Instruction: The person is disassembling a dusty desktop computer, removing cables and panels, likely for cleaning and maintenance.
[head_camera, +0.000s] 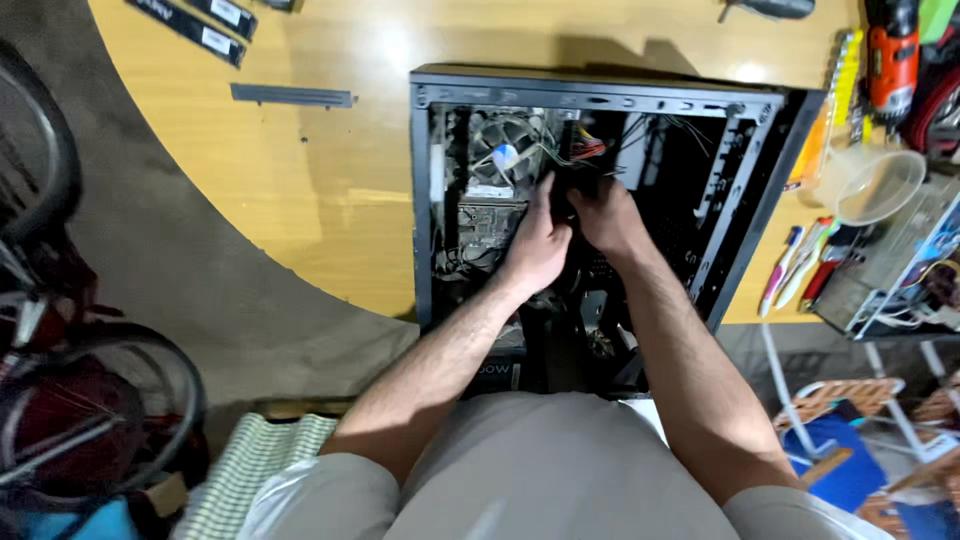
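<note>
An open black computer case (432, 200) lies on its side on a wooden table (330, 180). Both my hands reach inside it, close together near the middle. My left hand (537, 243) curls around a dark part beside the cooler fan (503, 150). My right hand (607, 213) grips something dark just right of it; what it holds is hidden by the fingers. Coloured cables (588, 148) sit just above my hands.
Two memory sticks (205, 25) and a grey metal strip (292, 96) lie on the table's left. At right are a red drill (892, 55), a clear plastic jug (872, 183), pens (800, 265) and an electronics box (900, 270). A bicycle wheel (90, 420) stands at left.
</note>
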